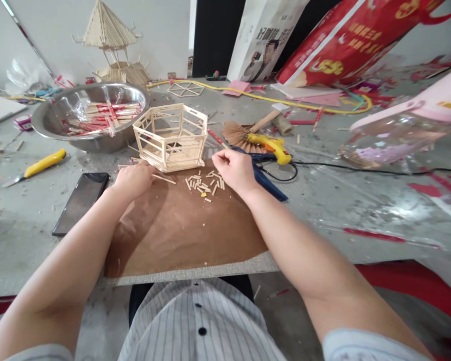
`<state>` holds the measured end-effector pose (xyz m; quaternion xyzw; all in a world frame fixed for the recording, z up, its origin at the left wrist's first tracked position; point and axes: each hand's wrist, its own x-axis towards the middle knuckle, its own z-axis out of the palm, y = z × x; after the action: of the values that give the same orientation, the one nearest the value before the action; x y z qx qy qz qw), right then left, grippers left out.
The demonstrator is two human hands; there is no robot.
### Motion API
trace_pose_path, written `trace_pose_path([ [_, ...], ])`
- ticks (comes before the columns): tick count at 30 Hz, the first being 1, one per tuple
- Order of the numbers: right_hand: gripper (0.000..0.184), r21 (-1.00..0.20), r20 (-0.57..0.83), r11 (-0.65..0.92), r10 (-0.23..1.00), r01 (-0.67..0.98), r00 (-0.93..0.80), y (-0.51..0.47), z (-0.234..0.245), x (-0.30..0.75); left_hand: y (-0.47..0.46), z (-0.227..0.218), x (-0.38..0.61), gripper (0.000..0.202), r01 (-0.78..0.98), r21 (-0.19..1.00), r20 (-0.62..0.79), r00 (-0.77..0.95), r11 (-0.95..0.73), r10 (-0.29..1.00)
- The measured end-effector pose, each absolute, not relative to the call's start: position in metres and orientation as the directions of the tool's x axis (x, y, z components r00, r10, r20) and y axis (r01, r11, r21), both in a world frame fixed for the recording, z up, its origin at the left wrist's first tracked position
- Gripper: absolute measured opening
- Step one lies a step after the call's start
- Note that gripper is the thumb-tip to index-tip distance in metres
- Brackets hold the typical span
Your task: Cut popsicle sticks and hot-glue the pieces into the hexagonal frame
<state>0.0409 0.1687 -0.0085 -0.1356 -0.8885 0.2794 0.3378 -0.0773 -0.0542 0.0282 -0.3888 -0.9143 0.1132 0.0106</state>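
A six-sided frame of thin wooden sticks (184, 159), open at the top, stands at the back of the brown mat (188, 235). My left hand (135, 178) is closed by its left front corner, over some loose sticks; whatever its fingers grip is hidden. One thin wooden stick (164, 179) juts out beside that hand. My right hand (235, 169) is closed in a pinch just right of the frame, apart from it; I cannot make out what is in the fingertips. Between the hands lies a scatter of short cut stick pieces (204, 186).
A steel bowl (92, 143) of wrapped sticks stands back left, before a stick pagoda (110, 37). A yellow cutter (45, 163) and a phone (80, 203) lie left. A yellow glue gun (272, 145), its black cord and a pink-lidded bottle (398, 130) are on the right.
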Motion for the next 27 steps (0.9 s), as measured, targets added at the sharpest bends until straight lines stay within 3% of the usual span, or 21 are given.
trace_pose_path([
  [7,0.02,-0.565,0.526,0.824,0.404,0.048,-0.749,0.167,-0.008,0.042,-0.055,0.031,-0.081,0.028,0.752,-0.174,-0.109,-0.656,0.635,0.747],
  [14,0.021,-0.551,0.514,0.832,0.273,-0.069,-0.813,0.157,-0.003,0.045,-0.055,0.034,-0.079,0.019,0.791,-0.025,-0.184,-0.605,0.611,0.775],
  [18,0.022,-0.783,0.308,0.615,0.258,-0.09,-0.916,0.155,0.0,0.046,-0.052,0.041,-0.071,0.02,0.812,0.268,-0.247,-0.462,0.518,0.852],
  [21,0.026,-0.912,0.122,0.406,0.138,-0.057,-0.983,0.154,0.003,0.047,-0.05,0.045,-0.064,0.024,0.718,0.492,-0.257,-0.421,0.493,0.87],
  [24,0.031,-0.969,-0.004,0.249,-0.01,0.001,-1.0,0.15,0.005,0.049,-0.047,0.044,-0.059,0.031,0.677,0.55,-0.242,-0.432,0.489,0.869],
  [27,0.029,-0.989,-0.03,0.144,-0.046,0.023,-0.999,0.149,0.006,0.051,-0.045,0.041,-0.055,0.035,0.703,0.547,-0.176,-0.434,0.455,0.884],
])
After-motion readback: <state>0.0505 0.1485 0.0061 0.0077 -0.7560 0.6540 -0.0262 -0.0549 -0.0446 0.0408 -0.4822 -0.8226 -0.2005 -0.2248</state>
